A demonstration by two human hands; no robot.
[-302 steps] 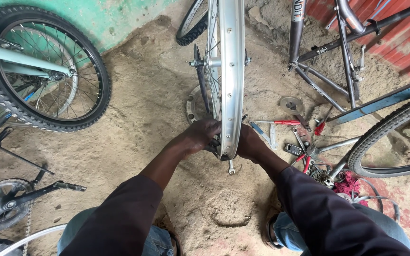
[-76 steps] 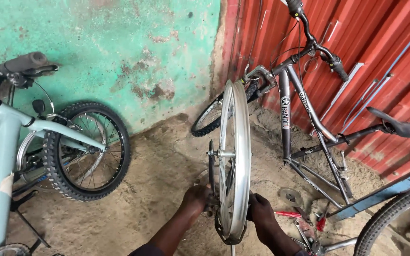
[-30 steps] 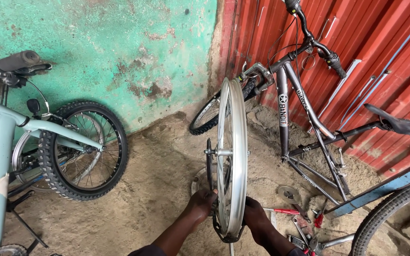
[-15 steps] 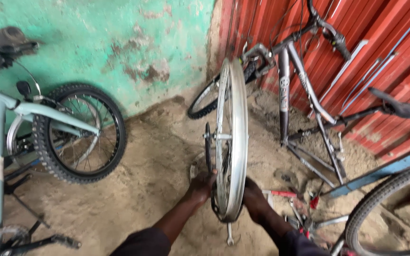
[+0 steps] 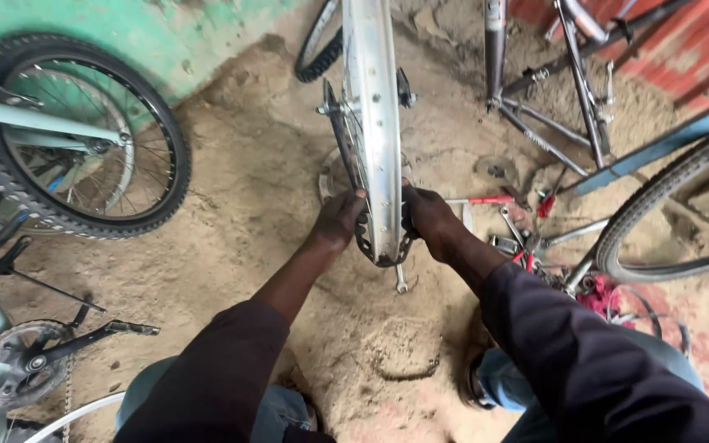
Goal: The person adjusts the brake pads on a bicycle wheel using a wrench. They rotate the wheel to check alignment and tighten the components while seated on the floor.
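Note:
A bare silver bicycle wheel rim [image 5: 375, 123] stands upright on the sandy ground in front of me, edge-on, with its axle sticking out on both sides. A black tyre [image 5: 361, 238] hangs loosely around its lower part. My left hand [image 5: 340, 220] grips the tyre and rim on the left side. My right hand [image 5: 427, 215] grips them on the right side, near the bottom. A spanner [image 5: 401, 279] lies on the sand just below the rim.
A light-blue bicycle's rear wheel [image 5: 84, 139] and crank with chainring [image 5: 18, 365] are at left. A bare bike frame [image 5: 551, 90] leans at the back right. Another tyred wheel [image 5: 666, 213] is at right, with a red-handled screwdriver [image 5: 486, 199] and loose tools [image 5: 527, 238].
The view has tilted down from the green wall and red metal sheets to the ground. Both hands stay at the rim's lower part on the tyre.

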